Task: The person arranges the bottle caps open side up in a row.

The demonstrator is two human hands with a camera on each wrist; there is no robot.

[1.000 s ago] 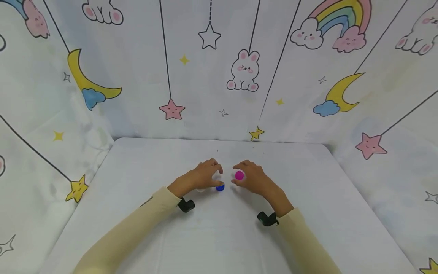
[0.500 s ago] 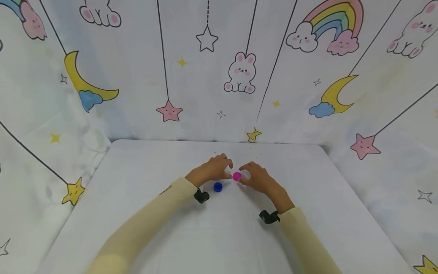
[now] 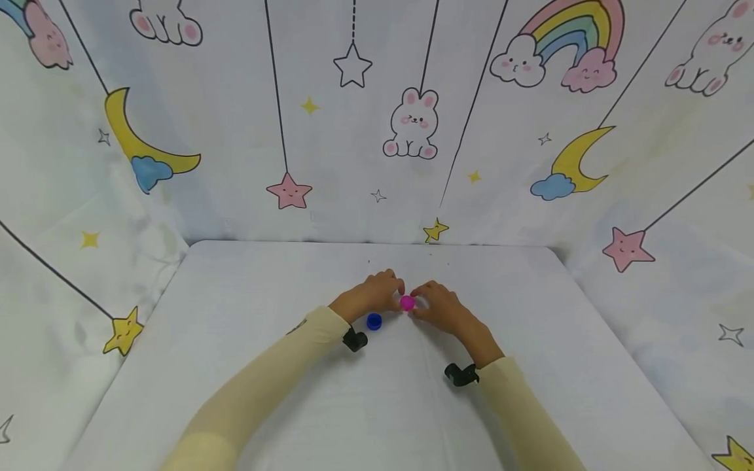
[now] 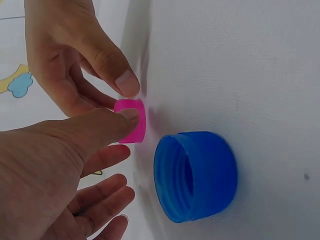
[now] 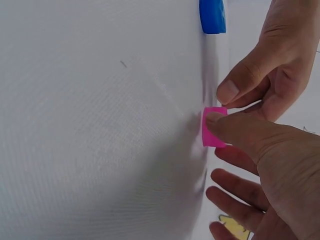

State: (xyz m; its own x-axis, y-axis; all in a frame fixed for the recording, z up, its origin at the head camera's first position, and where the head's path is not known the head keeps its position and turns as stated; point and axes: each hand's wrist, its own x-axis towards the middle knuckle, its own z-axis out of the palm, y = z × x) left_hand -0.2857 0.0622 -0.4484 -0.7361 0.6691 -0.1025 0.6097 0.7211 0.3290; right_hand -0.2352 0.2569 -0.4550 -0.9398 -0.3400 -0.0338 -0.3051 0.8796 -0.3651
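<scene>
A pink bottle cap [image 3: 407, 303] is on the white table between both hands. My left hand [image 3: 377, 292] reaches in from the left, and in the left wrist view its thumb [image 4: 129, 114] overlaps the cap [image 4: 137, 131]. Its other fingers are spread and loosely bent. From the right comes my right hand [image 3: 440, 307], its thumb [image 5: 215, 118] overlapping the cap [image 5: 215, 137] in the right wrist view. Those fingers are also loosely bent and spread. Near my left wrist stands a larger blue bottle cap [image 3: 374, 321], its threaded inside visible in the left wrist view.
The white tabletop [image 3: 506, 314] surrounds the hands. Behind it hangs a white cloth backdrop [image 3: 235, 78] printed with stars, moons, rabbits and rainbows, which also covers both sides. A small black camera is strapped at each wrist.
My left hand has moved right, from over the blue cap to beside the pink one. My right hand has drawn back slightly rightward from around the pink cap. Both caps stay in place.
</scene>
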